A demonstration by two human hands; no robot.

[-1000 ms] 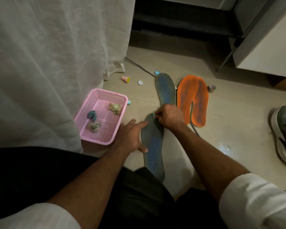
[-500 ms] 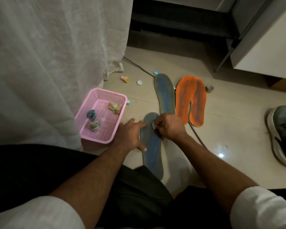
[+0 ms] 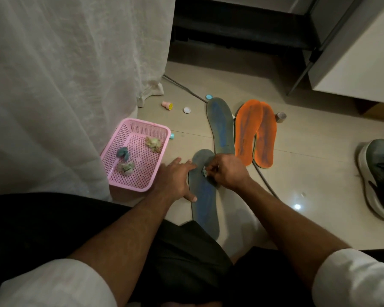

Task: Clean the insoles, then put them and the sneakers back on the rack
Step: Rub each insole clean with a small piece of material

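A: Your left hand (image 3: pixel 175 180) lies flat at the near grey-blue insole (image 3: pixel 205 196), fingers straight and spread, fingertips on its left edge, thumb tip on it nearer you. It pins; it does not grip.

B: And your right hand (image 3: pixel 227 171)?

A: Curled. Its fingers pinch a small crumpled wad (image 3: pixel 204 172), pale greenish, pressed onto the insole's toe half. The insole is a long foot-shaped pad, matte, dull grey rim, blue worn streak down its middle. It lies flat on the glossy beige floor tiles (image 3: pixel 308 173), heel end at your dark trousers.

B: The others?

A: The second grey-blue insole (image 3: pixel 221 125) lies just beyond, its heel meeting your right knuckles. Right of it sits the orange pair (image 3: pixel 255 131), overlapping side by side, orange foam smudged grey-blue. A grey cable (image 3: pixel 264 180) runs under them.

B: Sneakers?

A: One grey sneaker (image 3: pixel 381 178), white sole, dark laces, far right, well apart from the insoles. Partly cut off by the frame edge.

B: Left side?

A: A pink perforated plastic basket (image 3: pixel 120 182), rectangular, just beside your left hand. In it lie two pale crumpled wads (image 3: pixel 153 141) and a teal scrap (image 3: pixel 122 151). A sheer white curtain (image 3: pixel 64 74) hangs behind it. Small round caps (image 3: pixel 187 110) dot the tiles beyond.
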